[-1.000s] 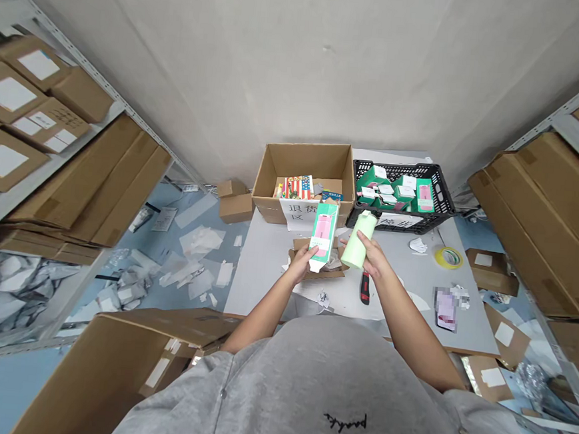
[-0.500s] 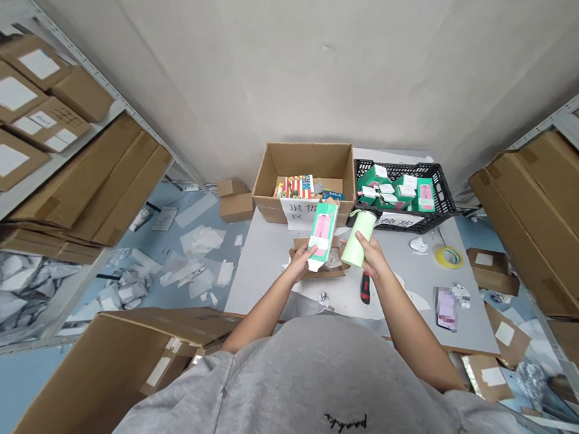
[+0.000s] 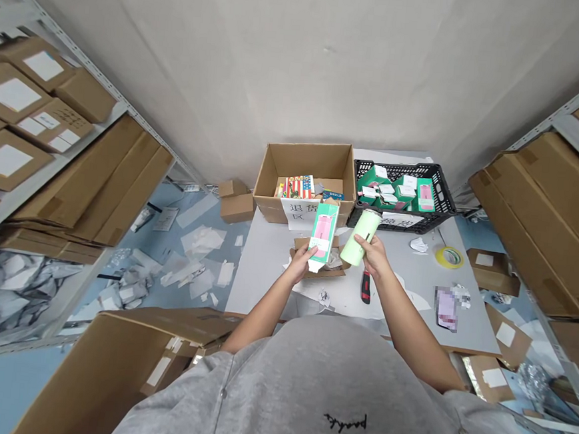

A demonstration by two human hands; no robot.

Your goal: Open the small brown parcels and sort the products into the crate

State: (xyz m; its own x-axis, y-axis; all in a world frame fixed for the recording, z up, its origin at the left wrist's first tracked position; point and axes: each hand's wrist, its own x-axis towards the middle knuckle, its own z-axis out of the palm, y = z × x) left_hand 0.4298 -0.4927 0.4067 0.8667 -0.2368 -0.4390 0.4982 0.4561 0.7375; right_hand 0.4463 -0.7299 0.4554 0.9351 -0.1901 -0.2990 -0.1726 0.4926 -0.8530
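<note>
My left hand (image 3: 302, 265) is closed round the lower end of a green and white bottle box (image 3: 323, 233) with a pink bottle printed on its front. In my right hand (image 3: 374, 254) is a pale green bottle (image 3: 359, 238), tilted with its top towards the upper right. The bottle and the box are held apart, side by side above the table. Below them lies a small opened cardboard box (image 3: 335, 267) with crumpled paper in it. A red and black utility knife (image 3: 365, 287) rests on the table just below my right hand.
Behind stand a cardboard box (image 3: 275, 208) holding books and a black crate (image 3: 437, 222) of green boxes. On the table's right are yellow tape (image 3: 449, 257), crumpled paper (image 3: 418, 244) and a phone (image 3: 446, 308). A large open carton (image 3: 91, 375) stands at lower left; loaded shelves flank both sides.
My right hand has turned the bottle slightly, so a dark mark on its side now shows and its top leans further right. The left hand and box have hardly moved.
</note>
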